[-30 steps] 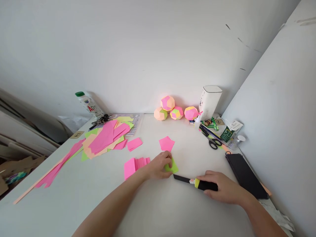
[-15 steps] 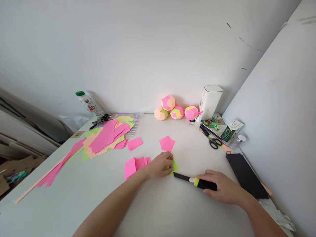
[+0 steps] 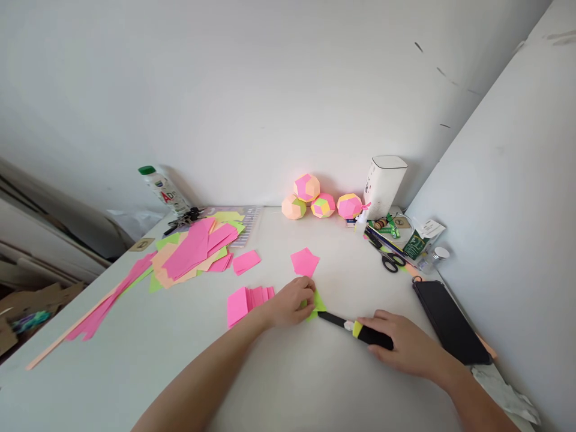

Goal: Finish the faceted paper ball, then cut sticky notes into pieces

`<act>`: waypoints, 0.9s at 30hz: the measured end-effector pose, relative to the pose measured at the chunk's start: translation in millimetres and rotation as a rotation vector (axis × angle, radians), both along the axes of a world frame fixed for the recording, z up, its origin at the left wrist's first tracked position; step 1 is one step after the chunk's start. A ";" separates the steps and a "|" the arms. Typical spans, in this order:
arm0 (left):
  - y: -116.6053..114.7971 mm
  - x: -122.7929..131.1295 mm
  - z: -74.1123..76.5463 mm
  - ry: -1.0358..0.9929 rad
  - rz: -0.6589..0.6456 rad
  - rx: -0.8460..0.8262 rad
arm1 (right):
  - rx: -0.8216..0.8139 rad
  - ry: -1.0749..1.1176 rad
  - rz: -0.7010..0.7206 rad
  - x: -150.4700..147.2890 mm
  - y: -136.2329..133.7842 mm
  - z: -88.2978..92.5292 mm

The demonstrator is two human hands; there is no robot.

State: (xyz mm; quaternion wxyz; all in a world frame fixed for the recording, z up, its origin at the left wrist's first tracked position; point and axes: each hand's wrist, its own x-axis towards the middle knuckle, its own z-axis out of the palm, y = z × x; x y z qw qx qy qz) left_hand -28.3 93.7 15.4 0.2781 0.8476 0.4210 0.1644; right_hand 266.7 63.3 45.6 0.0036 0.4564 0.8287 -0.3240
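On the white table (image 3: 148,354), my right hand (image 3: 400,345) grips a black craft knife with a yellow slider (image 3: 355,329), lying left-right, tip pointing left at the small lime-green paper piece (image 3: 318,303) that my left hand (image 3: 290,302) pins under curled fingers. Since a second ago the tip has reached the paper's edge.

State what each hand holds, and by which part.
The right hand grips the black cutter by the rear of its handle. The left hand holds the green paper down by its left part.
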 end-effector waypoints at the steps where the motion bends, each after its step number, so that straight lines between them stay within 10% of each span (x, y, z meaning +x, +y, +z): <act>1: 0.2 -0.2 -0.6 -0.003 0.000 0.000 | 0.006 -0.009 0.000 -0.2 -0.4 -0.7; 27: 1.3 -1.4 -3.0 -0.003 0.007 -0.086 | 0.135 -0.319 0.010 -17.1 -25.3 -1.2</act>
